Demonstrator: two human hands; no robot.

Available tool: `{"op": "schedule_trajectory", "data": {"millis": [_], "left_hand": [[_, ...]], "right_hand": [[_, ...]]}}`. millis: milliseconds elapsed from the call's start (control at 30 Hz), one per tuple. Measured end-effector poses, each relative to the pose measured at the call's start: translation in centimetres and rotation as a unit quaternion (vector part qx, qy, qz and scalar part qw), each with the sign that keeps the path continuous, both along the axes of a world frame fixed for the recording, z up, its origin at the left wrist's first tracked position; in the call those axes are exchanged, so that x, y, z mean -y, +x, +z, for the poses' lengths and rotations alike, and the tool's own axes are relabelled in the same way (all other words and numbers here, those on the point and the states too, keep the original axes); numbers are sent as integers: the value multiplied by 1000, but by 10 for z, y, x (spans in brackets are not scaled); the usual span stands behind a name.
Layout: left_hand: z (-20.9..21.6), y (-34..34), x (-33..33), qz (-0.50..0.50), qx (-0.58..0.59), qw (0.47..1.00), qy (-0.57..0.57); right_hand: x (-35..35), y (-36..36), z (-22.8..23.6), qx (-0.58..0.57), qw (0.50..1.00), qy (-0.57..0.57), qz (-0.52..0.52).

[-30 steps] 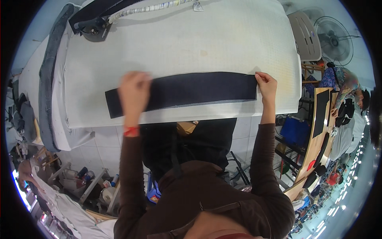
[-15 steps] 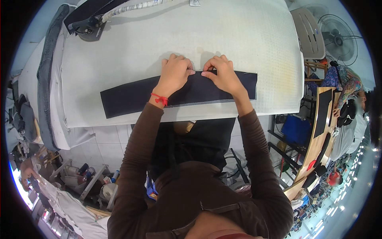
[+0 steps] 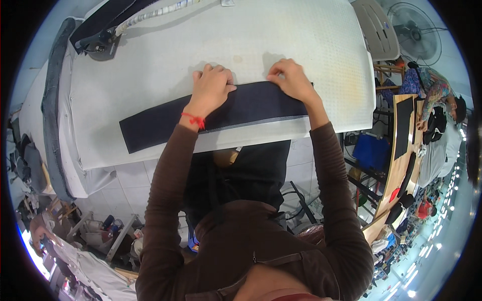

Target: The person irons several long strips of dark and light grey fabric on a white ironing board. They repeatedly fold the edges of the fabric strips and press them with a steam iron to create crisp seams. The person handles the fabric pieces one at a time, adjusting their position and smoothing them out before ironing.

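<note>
A long, slightly curved strip of dark navy fabric [image 3: 251, 105] lies flat on the pale padded ironing table [image 3: 170, 65], close to its front edge. A lighter grey edge shows along its near side. My left hand [image 3: 212, 85], with a red string round the wrist, is closed with thumb and fingers at the strip's far edge, left of its middle. Further right, my right hand [image 3: 292, 80] pinches at the same far edge. It covers part of the strip's right end.
An iron [image 3: 103, 47] with a wrapped hose stands at the far left, beside more dark fabric [image 3: 103, 20]. To the right are a fan [image 3: 414, 32], a grey plastic chair back [image 3: 376, 30] and a wooden table [image 3: 384, 200] where another person [image 3: 434, 93] sits.
My right hand has slid right along the strip's far edge, widening the gap between my hands. The left hand stays near the same spot on the strip. The whole view has shifted slightly.
</note>
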State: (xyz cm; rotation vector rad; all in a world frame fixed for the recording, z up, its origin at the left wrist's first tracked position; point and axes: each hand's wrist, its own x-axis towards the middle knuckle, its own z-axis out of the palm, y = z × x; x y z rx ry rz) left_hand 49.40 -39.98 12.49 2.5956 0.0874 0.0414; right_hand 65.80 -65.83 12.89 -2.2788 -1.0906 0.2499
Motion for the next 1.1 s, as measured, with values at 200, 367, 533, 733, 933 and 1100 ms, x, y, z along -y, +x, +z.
{"op": "schedule_trajectory", "data": {"millis": [200,367,533,733,933,1100], "left_hand": [[-4,-138,-79,372,167,913,4],[-30,-280,-190,507,21,862,1],[-16,-262,-195,459,22,879,-132],[-22,-236,-215,369,54,927,-47],[-19,-234,-230,288,35,957,-28],[-20,-227,-247,248,-39,967,-47]], "right_hand": [[114,-5,1,-39,931,-31,-362],[122,-26,-32,-90,918,97,-375],[113,-29,-34,21,904,44,-424],[88,-50,-23,96,890,189,-404],[113,-60,7,-83,879,208,-420],[108,-35,-20,-91,909,97,-395]]}}
